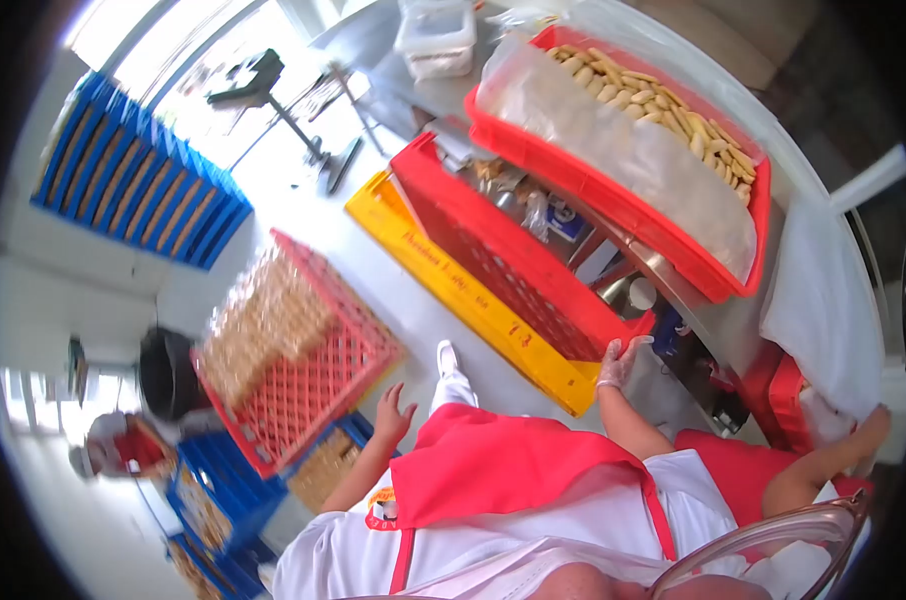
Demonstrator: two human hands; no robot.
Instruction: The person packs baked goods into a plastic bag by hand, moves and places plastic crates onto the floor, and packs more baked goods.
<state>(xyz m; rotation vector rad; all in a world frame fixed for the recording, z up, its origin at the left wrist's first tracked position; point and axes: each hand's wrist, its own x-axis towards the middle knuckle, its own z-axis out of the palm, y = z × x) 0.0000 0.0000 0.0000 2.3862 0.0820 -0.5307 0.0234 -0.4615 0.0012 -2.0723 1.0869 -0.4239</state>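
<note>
My left hand (394, 416) is in the air at the centre left, fingers apart, with nothing in it. A red crate full of bagged goods is nearest to it, to the left. My right hand (618, 366), in a clear glove, closes on the near end of a red plastic crate (518, 270). That crate is tilted, one long side raised, over a yellow crate (473, 305) with handwriting on its side. Part of the red crate's inside is hidden.
A red tray (613, 215) of finger-shaped biscuits (663, 105), partly covered by a white sheet (613, 160), rests on the metal table. Bagged goods (263, 325) fill a red crate (323, 390). Blue crates (138, 175) are stacked behind. A co-worker's arm (823, 465) is at right; another person (128, 445) stands far left.
</note>
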